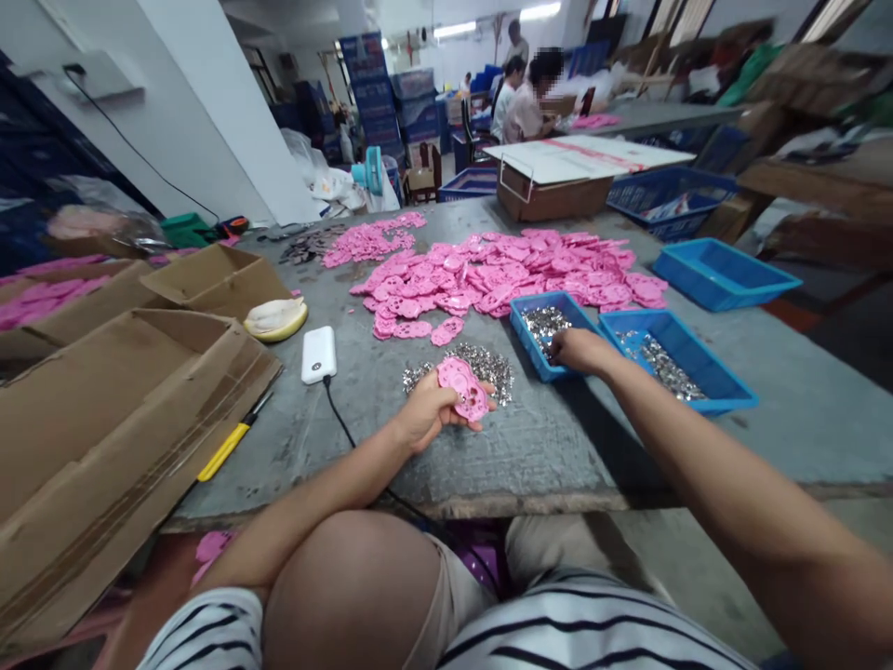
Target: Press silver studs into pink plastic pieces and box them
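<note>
- Well, three light-blue trays [732,293] stand here, two holding metal bits [671,370].
- My right hand [578,351] bunches inside the narrower tray [528,341]; its grip I cannot tell.
- My left hand [427,409] pinches one pink piece [464,389] near one metal heap [497,372].

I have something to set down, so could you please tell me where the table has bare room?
Bare table lies between the near right tray and the table's right edge, and, less widely, between the white device and metal pile. It is crowded around the pink pile and right hand.
</note>
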A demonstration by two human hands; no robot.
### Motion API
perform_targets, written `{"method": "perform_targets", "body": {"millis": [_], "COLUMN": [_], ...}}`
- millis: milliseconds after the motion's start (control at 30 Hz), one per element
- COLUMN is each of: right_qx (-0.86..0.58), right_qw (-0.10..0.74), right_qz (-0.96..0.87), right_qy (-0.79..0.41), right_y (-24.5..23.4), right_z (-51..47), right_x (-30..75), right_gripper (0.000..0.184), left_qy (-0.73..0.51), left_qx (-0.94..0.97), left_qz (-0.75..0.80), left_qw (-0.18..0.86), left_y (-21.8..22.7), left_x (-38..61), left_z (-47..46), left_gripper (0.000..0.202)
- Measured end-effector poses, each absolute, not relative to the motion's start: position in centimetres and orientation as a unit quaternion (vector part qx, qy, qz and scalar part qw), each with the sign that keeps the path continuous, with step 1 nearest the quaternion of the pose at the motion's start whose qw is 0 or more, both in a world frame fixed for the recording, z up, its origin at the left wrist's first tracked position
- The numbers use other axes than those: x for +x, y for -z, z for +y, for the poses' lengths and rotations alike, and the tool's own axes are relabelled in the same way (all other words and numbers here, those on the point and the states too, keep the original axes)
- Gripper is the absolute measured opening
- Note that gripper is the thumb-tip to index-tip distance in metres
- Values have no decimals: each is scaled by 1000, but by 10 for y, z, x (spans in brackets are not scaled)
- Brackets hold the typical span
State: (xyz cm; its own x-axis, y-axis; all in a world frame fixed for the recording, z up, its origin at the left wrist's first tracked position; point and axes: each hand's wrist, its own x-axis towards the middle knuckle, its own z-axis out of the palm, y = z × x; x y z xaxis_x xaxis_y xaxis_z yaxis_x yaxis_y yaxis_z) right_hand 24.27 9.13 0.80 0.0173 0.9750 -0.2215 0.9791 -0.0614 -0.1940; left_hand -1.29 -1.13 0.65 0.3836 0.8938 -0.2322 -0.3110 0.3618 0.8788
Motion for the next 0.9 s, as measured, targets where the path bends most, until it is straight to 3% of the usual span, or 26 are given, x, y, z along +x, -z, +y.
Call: {"method": "perform_targets", "body": {"millis": [467, 633, 900], "right_qx": [732, 734, 714], "right_qw": [-112, -165, -264], "right_qz": [665, 648, 618], "right_qy": [97, 119, 194], "right_y": [-5, -2, -5], "right_z": [77, 79, 81], "right_x": [245, 248, 251], "right_gripper": [18, 12, 17], "left_qy": [-408, -407, -411], "left_qx": [405, 408, 404], "left_qz": [367, 375, 387], "left_qw": [731, 726, 719], "left_y": [0, -2, -1], "left_x": [-3, -5, -2], "left_z": [-5, -7, -5], "left_gripper": [42, 40, 39]}}
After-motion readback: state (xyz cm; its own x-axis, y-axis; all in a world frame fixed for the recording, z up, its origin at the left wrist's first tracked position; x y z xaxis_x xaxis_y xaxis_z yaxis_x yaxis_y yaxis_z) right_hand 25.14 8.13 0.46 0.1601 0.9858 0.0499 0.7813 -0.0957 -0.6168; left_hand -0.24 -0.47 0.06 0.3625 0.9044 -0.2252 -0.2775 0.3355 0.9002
